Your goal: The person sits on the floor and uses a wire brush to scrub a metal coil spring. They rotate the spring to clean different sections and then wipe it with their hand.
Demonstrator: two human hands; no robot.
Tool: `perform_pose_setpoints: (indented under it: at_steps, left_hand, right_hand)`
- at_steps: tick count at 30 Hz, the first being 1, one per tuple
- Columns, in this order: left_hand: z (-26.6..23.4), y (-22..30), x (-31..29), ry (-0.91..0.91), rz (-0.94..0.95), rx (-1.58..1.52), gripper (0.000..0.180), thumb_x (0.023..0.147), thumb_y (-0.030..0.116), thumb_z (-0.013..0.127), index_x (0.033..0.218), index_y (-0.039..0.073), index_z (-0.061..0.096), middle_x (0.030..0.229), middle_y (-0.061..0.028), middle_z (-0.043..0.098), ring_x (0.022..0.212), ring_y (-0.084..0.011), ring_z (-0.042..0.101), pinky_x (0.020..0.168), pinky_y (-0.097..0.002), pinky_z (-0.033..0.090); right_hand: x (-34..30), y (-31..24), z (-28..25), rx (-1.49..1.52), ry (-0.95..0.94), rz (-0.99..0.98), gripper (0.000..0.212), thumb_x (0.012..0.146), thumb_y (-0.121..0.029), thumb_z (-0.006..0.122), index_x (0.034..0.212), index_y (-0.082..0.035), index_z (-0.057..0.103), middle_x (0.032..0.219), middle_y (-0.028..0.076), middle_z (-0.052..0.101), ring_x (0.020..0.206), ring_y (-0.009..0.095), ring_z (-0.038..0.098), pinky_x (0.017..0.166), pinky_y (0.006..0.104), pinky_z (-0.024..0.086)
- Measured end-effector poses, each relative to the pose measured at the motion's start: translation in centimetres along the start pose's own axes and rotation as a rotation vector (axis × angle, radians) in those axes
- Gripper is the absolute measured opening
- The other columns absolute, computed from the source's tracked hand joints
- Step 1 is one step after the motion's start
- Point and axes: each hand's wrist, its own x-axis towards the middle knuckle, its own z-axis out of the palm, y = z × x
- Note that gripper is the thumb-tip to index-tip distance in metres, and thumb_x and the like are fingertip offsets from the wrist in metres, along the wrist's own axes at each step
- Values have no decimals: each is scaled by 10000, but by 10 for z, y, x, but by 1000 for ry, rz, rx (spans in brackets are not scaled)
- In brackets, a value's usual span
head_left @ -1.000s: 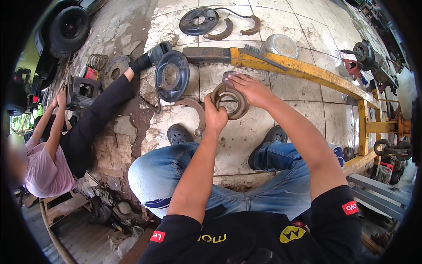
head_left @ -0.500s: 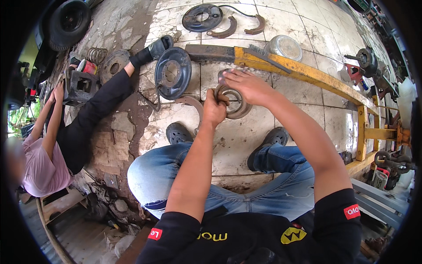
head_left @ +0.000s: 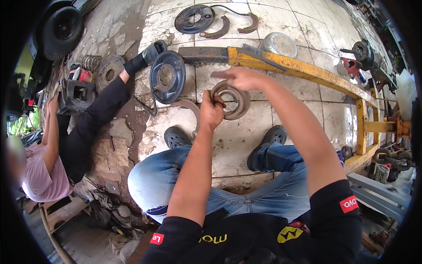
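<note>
My left hand grips the left rim of a brown, rusty round metal part with concentric rings and an open centre. The thumb and fingers wrap over its edge, and the part is held above the tiled floor between my feet. Over its upper edge is my right hand, fingers pointing left and smeared by motion; whether they hold anything does not show. Left of the ring lies a curved brake shoe, partly hidden by my left hand and forearm. A black backing plate stands tilted just beyond it.
A yellow steel frame crosses beyond my hands, a wire brush resting on it. Behind are a clear round container, another backing plate and two brake shoes. At left, another person sits with a leg stretched toward the parts.
My right hand has lifted slightly off the ring, its fingers moving up and left. My left hand still grips the ring, and the whole view has shifted a little.
</note>
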Motion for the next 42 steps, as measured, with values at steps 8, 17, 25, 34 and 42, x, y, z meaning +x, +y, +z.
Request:
perform_pose_setpoints:
  at_steps: [8, 17, 25, 34, 42]
  left_hand:
    - [0, 4, 1, 130, 43, 365, 111, 913, 13, 471, 1021, 9, 496, 856, -156, 625, 763, -252, 574, 737, -335, 467]
    - [-3, 0, 5, 71, -2, 320, 215, 856, -59, 467, 1062, -7, 505, 912, -117, 614, 845, -187, 584, 769, -292, 466]
    - [-2, 13, 13, 75, -14, 287, 187, 904, 35, 500, 1086, -7, 498, 943, -206, 645, 879, -306, 628, 803, -362, 471]
    - [-2, 15, 16, 39, -29, 282, 183, 862, -24, 487, 1043, 4, 488, 854, -141, 619, 818, -244, 600, 772, -340, 467]
    - [0, 26, 10, 62, 0, 381, 233, 851, -11, 500, 1084, -9, 504, 949, -222, 645, 919, -356, 631, 824, -388, 469]
  right_hand:
    - [-21, 86, 4, 966, -88, 304, 547, 978, -399, 556, 1328, 19, 510, 1285, 153, 600, 1164, 243, 587, 990, 412, 469]
    - [8, 80, 30, 1380, -1, 232, 499, 965, -384, 582, 1300, -19, 519, 1315, 132, 576, 1164, 231, 581, 1004, 423, 473]
    - [-66, 116, 1, 711, 190, 250, 613, 957, -346, 587, 1420, 8, 396, 1392, 175, 508, 1229, 278, 541, 1045, 414, 428]
    - [-68, 91, 70, -1003, 441, -378, 524, 879, -123, 549, 1397, -177, 487, 1524, -4, 372, 1425, 224, 298, 1173, 444, 245]
    - [-52, 63, 47, -1103, 425, -389, 409, 901, -149, 511, 1302, -176, 587, 1494, -22, 417, 1448, 204, 258, 1197, 450, 177]
